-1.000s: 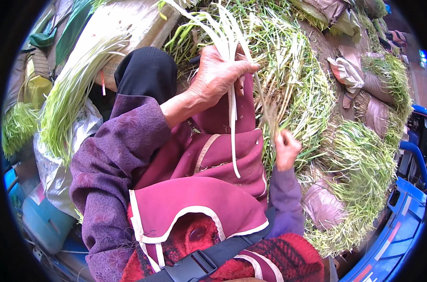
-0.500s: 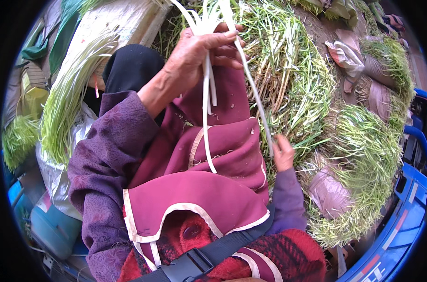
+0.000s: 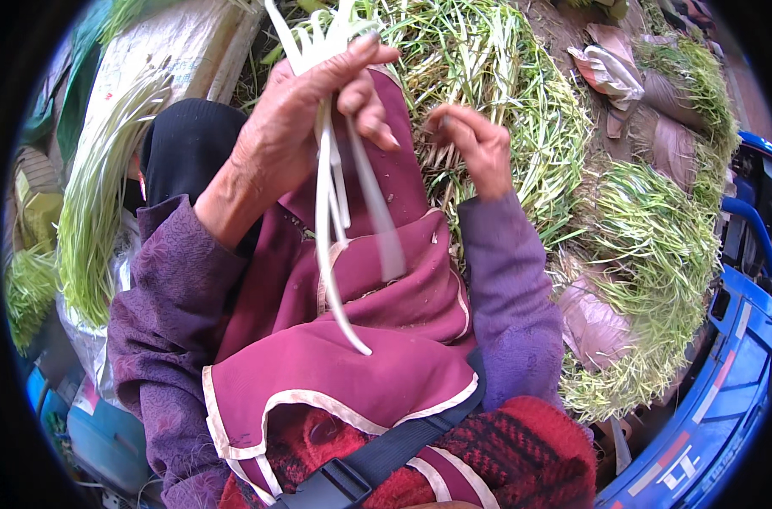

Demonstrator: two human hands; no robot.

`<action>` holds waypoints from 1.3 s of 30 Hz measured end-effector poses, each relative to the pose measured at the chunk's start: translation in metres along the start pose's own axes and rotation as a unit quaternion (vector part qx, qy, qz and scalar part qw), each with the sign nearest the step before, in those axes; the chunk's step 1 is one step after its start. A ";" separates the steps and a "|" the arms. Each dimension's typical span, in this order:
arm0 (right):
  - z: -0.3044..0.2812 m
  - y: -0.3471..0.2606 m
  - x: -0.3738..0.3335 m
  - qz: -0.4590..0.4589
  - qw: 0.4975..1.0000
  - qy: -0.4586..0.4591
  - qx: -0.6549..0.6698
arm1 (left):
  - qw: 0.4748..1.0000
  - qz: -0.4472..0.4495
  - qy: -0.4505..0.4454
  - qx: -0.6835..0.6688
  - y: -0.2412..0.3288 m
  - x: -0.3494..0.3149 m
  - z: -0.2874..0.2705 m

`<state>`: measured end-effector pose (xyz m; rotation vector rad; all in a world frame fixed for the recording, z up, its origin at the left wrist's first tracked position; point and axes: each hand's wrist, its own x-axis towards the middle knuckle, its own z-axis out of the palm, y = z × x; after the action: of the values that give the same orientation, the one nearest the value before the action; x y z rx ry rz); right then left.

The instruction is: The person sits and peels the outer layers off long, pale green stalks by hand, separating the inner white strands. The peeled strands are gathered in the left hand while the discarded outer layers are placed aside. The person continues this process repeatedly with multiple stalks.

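My left hand (image 3: 280, 123) is closed round a few long white stalks (image 3: 324, 204), apparently of a chive-like green. Their pale upper ends fan out beyond my fingers, while the lower ends dangle over my maroon apron (image 3: 377, 348). One of the dangling stalks is smeared by motion. To the right, my right hand (image 3: 479, 153) hovers apart from the stalks with its fingers curled in. Whether anything is pinched in it does not show. Behind it lies a large heap of loose green stalks (image 3: 530, 110).
A sheaf of pale green stalks (image 3: 97, 212) drapes beside a white slab (image 3: 169, 51) on the left. Wrapped bundles of greens (image 3: 657, 237) lie on the right, near a blue vehicle side panel (image 3: 725, 365). A teal container (image 3: 106, 441) stands at the lower left.
My right hand has moved up from the lower end of a stalk to beside the left hand. The left hand has shifted left and slightly down with the stalks, and the view has shifted slightly.
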<state>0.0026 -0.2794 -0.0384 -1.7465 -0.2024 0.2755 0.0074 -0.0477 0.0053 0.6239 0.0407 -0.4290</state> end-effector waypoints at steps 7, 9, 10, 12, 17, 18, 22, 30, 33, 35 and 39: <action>-0.069 0.143 0.053 0.109 0.788 0.167 -0.582 | 0.997 0.015 0.044 0.054 0.007 0.006 0.001; -0.080 0.150 0.053 0.141 0.799 0.118 -0.572 | 0.996 0.008 0.063 0.059 0.008 0.007 0.000; -0.084 0.144 0.050 0.149 0.843 0.145 -0.496 | 0.996 0.013 0.067 0.063 0.009 0.007 -0.001; -0.093 0.117 0.049 0.161 0.891 0.174 -0.388 | 0.996 0.003 0.071 0.059 0.009 0.008 -0.003; -0.104 0.031 0.007 -0.043 0.946 0.317 -0.053 | 0.993 -0.017 0.088 0.071 0.004 0.011 -0.001; -0.101 0.022 -0.002 -0.039 0.953 0.301 -0.021 | 0.992 -0.025 0.097 0.076 0.002 0.011 0.000; -0.075 0.020 -0.018 0.053 0.924 0.275 -0.260 | 0.989 -0.027 0.102 0.100 -0.001 0.012 0.001; -0.018 -0.030 -0.031 -0.196 0.903 0.211 -0.320 | 0.985 -0.004 0.085 0.147 -0.008 0.011 0.006; 0.006 -0.033 -0.028 -0.276 0.879 0.138 -0.365 | 0.983 -0.011 0.074 0.170 -0.009 0.008 0.009; 0.018 -0.035 -0.029 -0.300 0.867 0.096 -0.387 | 0.982 -0.014 0.058 0.181 -0.009 0.006 0.009; 0.035 -0.043 -0.024 -0.314 0.851 0.078 -0.414 | 0.981 0.009 0.060 0.187 -0.012 0.005 0.007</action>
<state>-0.0300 -0.2448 -0.0006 -2.4066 -0.8526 -0.5177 0.0063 -0.0618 0.0036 1.0195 0.0698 -0.3835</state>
